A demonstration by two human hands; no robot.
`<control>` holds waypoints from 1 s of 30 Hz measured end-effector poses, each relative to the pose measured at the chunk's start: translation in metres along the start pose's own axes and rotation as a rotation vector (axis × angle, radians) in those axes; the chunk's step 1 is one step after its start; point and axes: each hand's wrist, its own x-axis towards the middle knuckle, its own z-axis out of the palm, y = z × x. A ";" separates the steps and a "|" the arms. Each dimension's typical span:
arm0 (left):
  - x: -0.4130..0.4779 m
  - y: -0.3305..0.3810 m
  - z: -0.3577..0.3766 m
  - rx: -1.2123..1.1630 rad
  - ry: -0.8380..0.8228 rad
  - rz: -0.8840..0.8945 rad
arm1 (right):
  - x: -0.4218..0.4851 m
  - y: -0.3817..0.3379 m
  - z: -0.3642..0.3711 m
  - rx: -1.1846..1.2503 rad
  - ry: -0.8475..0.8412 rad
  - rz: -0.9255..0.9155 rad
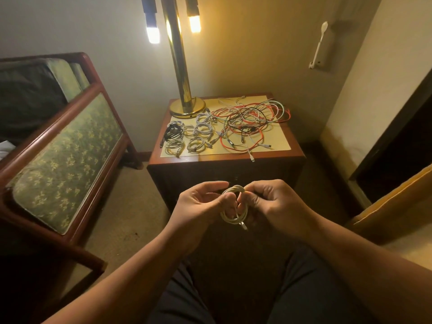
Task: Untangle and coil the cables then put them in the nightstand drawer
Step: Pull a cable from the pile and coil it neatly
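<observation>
Head view: both hands held a white coil (pixel 234 189) in front of the nightstand (pixel 224 160). The left hand (pixel 203 202) curled through its loops, and the right hand (pixel 273 202) pinched its top. Light, limp and springy, it probably wanted gripping across all loops. A tangle (pixel 252 122) lay on top beside finished coils (pixel 187 134).

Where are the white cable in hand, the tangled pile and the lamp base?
white cable (pixel 233 189): head view, upper loop of coil
tangled pile (pixel 250 120): head view, middle of tangle
lamp base (pixel 187 108): head view, brass foot
</observation>
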 end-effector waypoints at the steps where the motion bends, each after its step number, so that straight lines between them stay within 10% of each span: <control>1: 0.000 0.001 -0.001 0.022 -0.003 -0.007 | 0.000 0.001 0.001 -0.041 0.003 -0.012; 12: 0.009 0.001 0.001 -0.322 -0.144 -0.255 | 0.003 0.006 0.000 -0.402 0.022 -0.197; 22: 0.013 -0.003 -0.025 0.703 -0.042 0.389 | 0.004 0.007 -0.004 -0.306 -0.040 0.004; 30: 0.012 0.007 -0.026 0.866 -0.127 0.329 | 0.007 0.011 -0.004 -0.507 -0.081 -0.066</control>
